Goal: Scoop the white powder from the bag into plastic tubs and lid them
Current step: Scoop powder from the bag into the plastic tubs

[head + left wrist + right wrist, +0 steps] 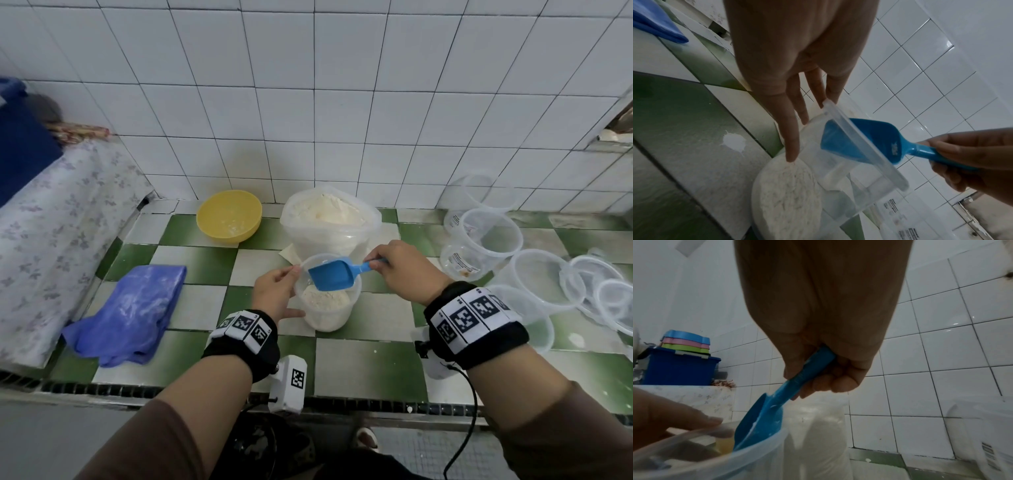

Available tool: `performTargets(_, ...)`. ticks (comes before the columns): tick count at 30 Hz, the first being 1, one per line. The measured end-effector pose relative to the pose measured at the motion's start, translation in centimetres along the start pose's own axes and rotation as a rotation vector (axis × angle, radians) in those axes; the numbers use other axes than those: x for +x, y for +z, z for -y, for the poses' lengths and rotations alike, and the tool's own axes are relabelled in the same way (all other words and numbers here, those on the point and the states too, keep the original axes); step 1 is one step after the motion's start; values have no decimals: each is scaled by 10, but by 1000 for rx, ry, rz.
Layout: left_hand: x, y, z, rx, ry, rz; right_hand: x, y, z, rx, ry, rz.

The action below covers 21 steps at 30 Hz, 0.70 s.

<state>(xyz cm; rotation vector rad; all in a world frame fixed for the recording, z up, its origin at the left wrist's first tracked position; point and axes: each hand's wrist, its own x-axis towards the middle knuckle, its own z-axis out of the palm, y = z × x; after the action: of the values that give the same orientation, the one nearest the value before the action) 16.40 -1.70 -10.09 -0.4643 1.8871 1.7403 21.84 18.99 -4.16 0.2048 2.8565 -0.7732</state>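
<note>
Blue scoop (330,274) clenched in right grip (400,270), tipped leftward into tub (327,308) steadied by left grip (277,291); bag (330,219) just behind.

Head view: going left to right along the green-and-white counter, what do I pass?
Blue cloth → yellow bowl → left hand steadying the part-filled tub → right hand holding the blue scoop → empty clear tubs → loose lids.

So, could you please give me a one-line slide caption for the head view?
Right hand tips blue scoop into powder-filled tub steadied by left hand.
</note>
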Motion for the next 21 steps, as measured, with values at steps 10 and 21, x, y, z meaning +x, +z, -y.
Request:
performTargets(10,5,0,-6,69,45,-107,3,-31,-2,338,66,-97)
performTargets(21,12,-6,-13,22,-24,35,36,-37,8,-99,32,-490)
